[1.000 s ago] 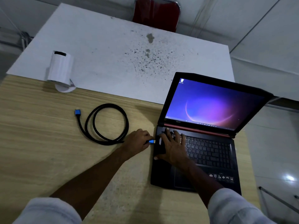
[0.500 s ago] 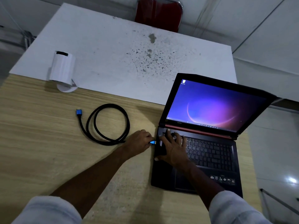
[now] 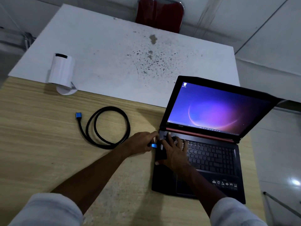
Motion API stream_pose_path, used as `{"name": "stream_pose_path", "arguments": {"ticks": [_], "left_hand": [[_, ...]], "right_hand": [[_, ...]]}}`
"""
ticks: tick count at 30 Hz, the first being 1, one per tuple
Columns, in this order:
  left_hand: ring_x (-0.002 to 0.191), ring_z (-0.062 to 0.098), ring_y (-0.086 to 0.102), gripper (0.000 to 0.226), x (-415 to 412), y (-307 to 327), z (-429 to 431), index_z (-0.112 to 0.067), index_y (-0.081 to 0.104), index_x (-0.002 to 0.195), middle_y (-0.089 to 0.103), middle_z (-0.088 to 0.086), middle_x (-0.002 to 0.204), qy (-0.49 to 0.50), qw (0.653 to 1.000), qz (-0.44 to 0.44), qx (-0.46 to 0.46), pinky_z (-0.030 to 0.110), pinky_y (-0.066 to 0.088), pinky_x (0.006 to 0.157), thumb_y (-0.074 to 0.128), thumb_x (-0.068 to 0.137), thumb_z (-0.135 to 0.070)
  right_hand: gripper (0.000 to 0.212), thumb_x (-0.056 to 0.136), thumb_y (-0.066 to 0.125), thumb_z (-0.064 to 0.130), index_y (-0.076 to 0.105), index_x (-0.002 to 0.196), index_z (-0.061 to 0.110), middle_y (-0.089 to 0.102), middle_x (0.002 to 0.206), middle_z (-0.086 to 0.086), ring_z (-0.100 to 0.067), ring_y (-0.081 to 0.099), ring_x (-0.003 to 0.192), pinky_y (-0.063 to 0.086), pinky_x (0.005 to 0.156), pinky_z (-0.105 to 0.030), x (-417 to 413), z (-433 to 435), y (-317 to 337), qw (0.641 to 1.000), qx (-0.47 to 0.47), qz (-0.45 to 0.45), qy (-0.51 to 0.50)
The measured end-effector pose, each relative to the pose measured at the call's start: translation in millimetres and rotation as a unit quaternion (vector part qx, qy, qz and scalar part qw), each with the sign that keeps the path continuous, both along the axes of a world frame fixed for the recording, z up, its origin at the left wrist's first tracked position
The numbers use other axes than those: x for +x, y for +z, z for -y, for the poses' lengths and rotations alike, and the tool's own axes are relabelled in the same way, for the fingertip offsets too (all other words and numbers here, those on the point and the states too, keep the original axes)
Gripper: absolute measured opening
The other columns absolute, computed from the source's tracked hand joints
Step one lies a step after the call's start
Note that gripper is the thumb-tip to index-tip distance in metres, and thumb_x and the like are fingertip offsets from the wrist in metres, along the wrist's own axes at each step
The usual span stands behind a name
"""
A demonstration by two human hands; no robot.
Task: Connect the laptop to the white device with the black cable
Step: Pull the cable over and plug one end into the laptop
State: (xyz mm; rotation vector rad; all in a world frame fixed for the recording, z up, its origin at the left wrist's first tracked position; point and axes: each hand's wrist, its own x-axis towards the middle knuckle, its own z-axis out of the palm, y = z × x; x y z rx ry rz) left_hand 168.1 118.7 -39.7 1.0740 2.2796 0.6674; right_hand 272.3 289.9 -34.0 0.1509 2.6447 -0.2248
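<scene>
Left hand (image 3: 141, 141) at the laptop's (image 3: 202, 154) left edge, fingers curled tight around a blue plug (image 3: 153, 145), plug nose pointed at three o'clock, straight at the side of the machine. Held low and level, presumably because the port sits in that side wall and wants a flat, square push. Whether the plug is seated or just touching, impossible to tell from here.

Right hand (image 3: 175, 152) flat on the keyboard corner, fingers spread wide, gripping nothing. A brace, by the look of it: weight on the deck to stop the laptop sliding toward three o'clock under the push.

Black cable (image 3: 112, 126) trailing away at nine o'clock from the left hand, lying in a loose double loop on the wooden table (image 3: 40, 144). Plenty of slack, so no tug against the plug. Free end (image 3: 78, 115) with its own blue plug resting at the loop's ten o'clock, touching nothing else.

White device (image 3: 61, 70) up at ten o'clock, standing on a round base where the wood meets the white tabletop (image 3: 105, 51), well apart from that free end. Second half of the job not yet begun: free plug to be carried over there.
</scene>
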Motion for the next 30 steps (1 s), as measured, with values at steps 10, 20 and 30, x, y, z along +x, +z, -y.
{"name": "stream_pose_path", "arguments": {"ticks": [10,20,30], "left_hand": [[0.091,0.026,0.059,0.031,7,-1,7,-0.019,0.050,0.107,0.063,0.008,0.098,0.025,1.000,-0.009,-0.001,0.040,0.049,0.073,0.067,0.082,-0.025],[0.099,0.027,0.057,0.022,-1,-4,12,-0.008,0.069,0.105,0.071,0.013,0.099,-0.043,0.995,-0.093,0.010,0.040,0.046,0.085,0.058,0.093,-0.022],[0.097,0.028,0.058,0.019,-2,-5,14,-0.007,0.069,0.104,0.072,0.012,0.098,-0.063,0.993,-0.095,0.030,0.042,0.048,0.082,0.059,0.092,-0.020]], "right_hand": [[0.102,0.064,0.071,0.069,0.018,0.145,0.038,-0.001,0.164,-0.006,-0.041,-0.001,0.148,-0.002,0.112,-0.068,0,0,2,1.000,-0.001,0.003,0.004],[0.101,0.064,0.073,0.066,0.019,0.144,0.039,-0.001,0.164,-0.005,-0.040,-0.003,0.148,-0.005,0.112,-0.067,0,0,1,1.000,-0.012,0.005,-0.005],[0.103,0.064,0.073,0.065,0.018,0.146,0.036,-0.002,0.164,-0.007,-0.041,-0.003,0.148,-0.007,0.112,-0.066,-1,1,1,1.000,-0.012,0.008,-0.007]]}}
